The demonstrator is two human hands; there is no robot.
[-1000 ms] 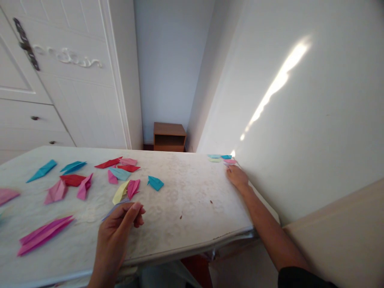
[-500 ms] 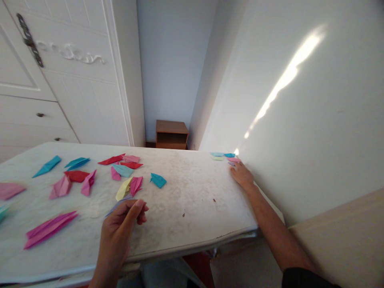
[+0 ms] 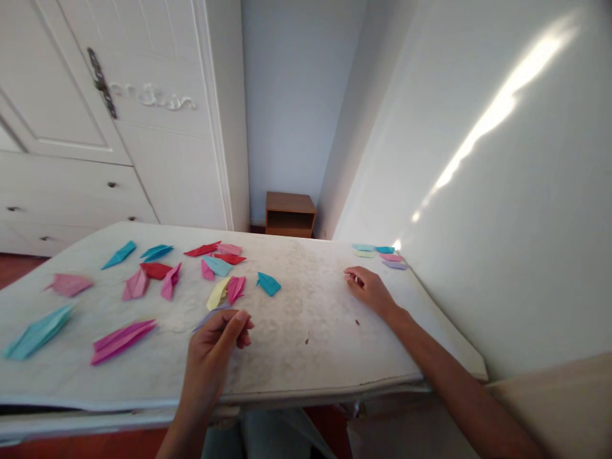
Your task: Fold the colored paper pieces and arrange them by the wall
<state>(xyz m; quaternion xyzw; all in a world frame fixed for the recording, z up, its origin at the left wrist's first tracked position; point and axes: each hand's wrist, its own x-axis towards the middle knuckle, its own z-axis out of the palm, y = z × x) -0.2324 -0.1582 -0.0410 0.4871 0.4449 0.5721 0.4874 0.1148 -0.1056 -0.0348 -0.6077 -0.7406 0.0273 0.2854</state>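
My left hand [image 3: 218, 343] hovers over the table's near side, its fingers curled in and the thumb against them, with nothing visible in it. Partly hidden behind it lies a lavender folded paper piece [image 3: 204, 317]. Just beyond are a yellow one [image 3: 218, 294], a magenta one [image 3: 236, 290] and a blue one [image 3: 268, 284]. My right hand [image 3: 367, 290] is over the right half of the table, fingers loosely bent with a gap to the thumb, holding nothing. Past it, by the wall, a lavender piece [image 3: 394, 265], a pink one [image 3: 391, 257] and several others lie in two short columns.
Several more folded papers, such as a magenta one [image 3: 123, 342] and a light teal one [image 3: 41, 333], are scattered across the left of the white table [image 3: 306, 370]. A wall [image 3: 478, 255] borders the right side. Behind stand a white cabinet [image 3: 186, 159] and a small brown shelf unit [image 3: 291, 203].
My right hand has drawn back left and nearer from the papers by the wall, leaving the lavender piece there. The view has turned left; my left hand keeps its curled pose.
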